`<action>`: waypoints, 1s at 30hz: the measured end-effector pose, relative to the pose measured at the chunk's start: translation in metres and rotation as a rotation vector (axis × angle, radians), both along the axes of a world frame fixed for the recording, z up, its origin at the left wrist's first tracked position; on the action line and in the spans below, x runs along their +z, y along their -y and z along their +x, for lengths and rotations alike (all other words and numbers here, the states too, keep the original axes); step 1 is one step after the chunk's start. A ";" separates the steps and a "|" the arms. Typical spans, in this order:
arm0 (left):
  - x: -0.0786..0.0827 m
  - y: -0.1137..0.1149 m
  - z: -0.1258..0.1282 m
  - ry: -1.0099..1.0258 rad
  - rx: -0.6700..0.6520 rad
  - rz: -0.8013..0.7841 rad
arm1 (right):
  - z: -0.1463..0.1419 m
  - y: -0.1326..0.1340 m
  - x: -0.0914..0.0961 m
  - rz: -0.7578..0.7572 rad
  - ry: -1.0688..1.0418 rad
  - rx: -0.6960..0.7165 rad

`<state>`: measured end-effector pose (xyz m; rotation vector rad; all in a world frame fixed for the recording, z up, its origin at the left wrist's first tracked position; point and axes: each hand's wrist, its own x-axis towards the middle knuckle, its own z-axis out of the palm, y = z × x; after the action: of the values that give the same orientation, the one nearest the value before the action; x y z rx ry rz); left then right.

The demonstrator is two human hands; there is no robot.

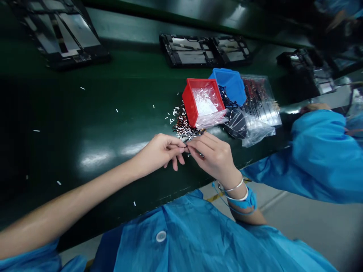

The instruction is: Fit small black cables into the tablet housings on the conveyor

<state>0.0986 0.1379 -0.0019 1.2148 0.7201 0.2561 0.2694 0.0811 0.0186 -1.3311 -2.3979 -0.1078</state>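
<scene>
My left hand (163,151) pinches a thin dark wire (185,146) between thumb and forefinger, its other fingers hanging loose. Fingertip to fingertip with it, my right hand (212,153) is closed in a pinch at the wire's other end. Whether a small sleeve is also in those fingers is too small to tell. Just beyond the hands lies a pile of short dark wires with white pieces (185,126). Behind the pile, a red bin (190,104) holds a clear bag of small white tubes (204,101).
A blue bin (231,87) with black wires stands behind the red one. To its right lie bagged wires (259,98). Black device trays (193,51) line the back, another (68,36) at far left. A co-worker's blue sleeve (320,151) reaches in at right.
</scene>
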 end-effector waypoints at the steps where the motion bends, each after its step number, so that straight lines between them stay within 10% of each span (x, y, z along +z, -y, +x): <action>1: 0.000 0.000 0.000 0.010 0.026 0.012 | -0.001 0.000 -0.001 -0.015 -0.094 -0.017; 10: -0.001 -0.001 -0.005 0.007 0.039 0.261 | -0.004 -0.001 -0.006 -0.137 -0.408 -0.127; 20: -0.009 -0.012 -0.006 0.056 0.104 -0.137 | -0.012 -0.007 -0.015 0.149 -0.306 -0.138; 30: -0.003 -0.004 -0.004 -0.031 0.169 0.232 | -0.021 -0.007 -0.022 0.065 -0.302 -0.137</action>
<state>0.0944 0.1421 -0.0052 1.3809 0.8388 0.4715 0.2488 0.0877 -0.0033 -1.3735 -2.0366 -0.0194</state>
